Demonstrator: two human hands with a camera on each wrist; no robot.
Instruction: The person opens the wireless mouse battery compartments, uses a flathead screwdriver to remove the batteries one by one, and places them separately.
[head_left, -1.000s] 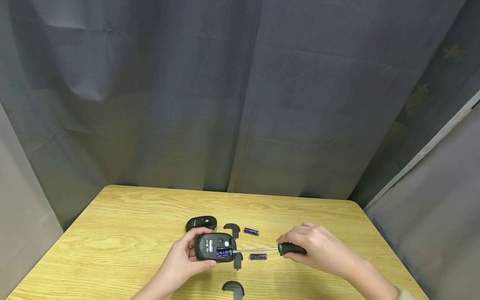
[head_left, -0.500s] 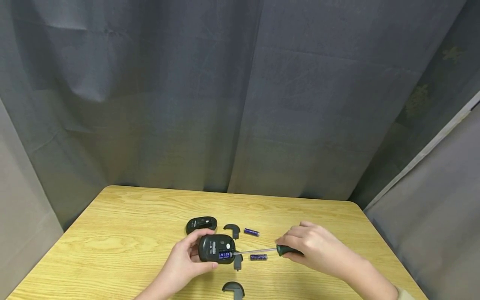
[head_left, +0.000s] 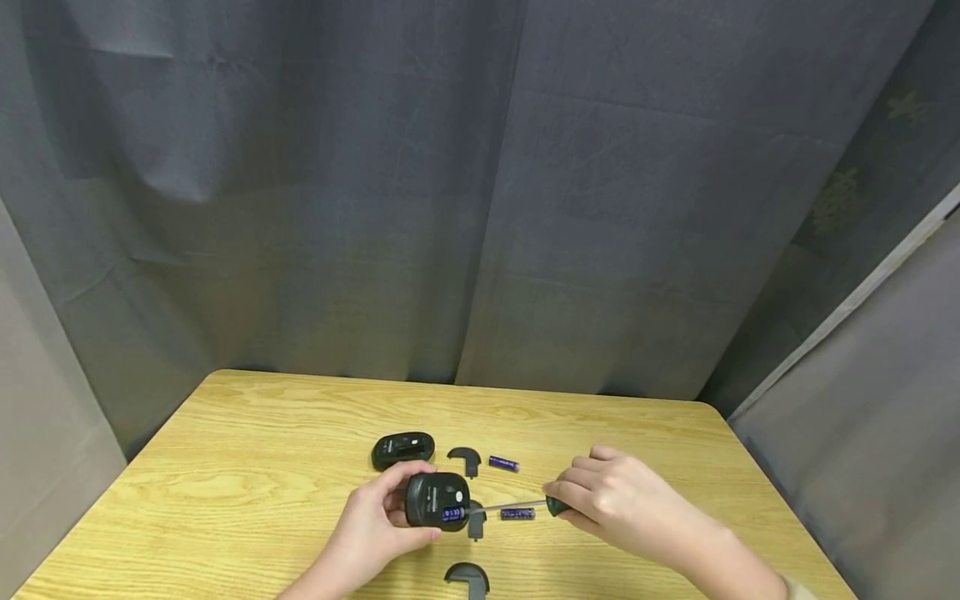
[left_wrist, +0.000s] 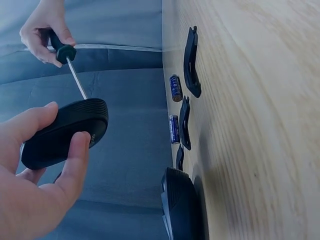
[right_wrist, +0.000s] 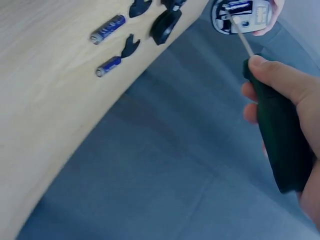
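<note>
My left hand [head_left: 371, 517] grips a black computer mouse [head_left: 429, 500] above the table, its underside turned toward the head camera and tilted. A blue battery [head_left: 453, 514] lies in the open slot of that mouse. My right hand [head_left: 622, 504] holds a screwdriver by its dark green handle [right_wrist: 280, 130]. The thin metal shaft [head_left: 510, 506] reaches left, its tip at the end of the battery slot. In the left wrist view the held mouse [left_wrist: 65, 132] sits between thumb and fingers, hiding its underside.
A second black mouse [head_left: 402, 448] lies upside down at the back left. Two loose blue batteries, one farther back [head_left: 503, 463] and one nearer [head_left: 517, 514], lie on the wooden table [head_left: 225, 500]. Three black covers lie beside them, the nearest cover [head_left: 467, 573] at the front.
The held mouse has shifted slightly right and tilted more, its underside showing less. My right hand has moved a little left, and less of the screwdriver handle shows.
</note>
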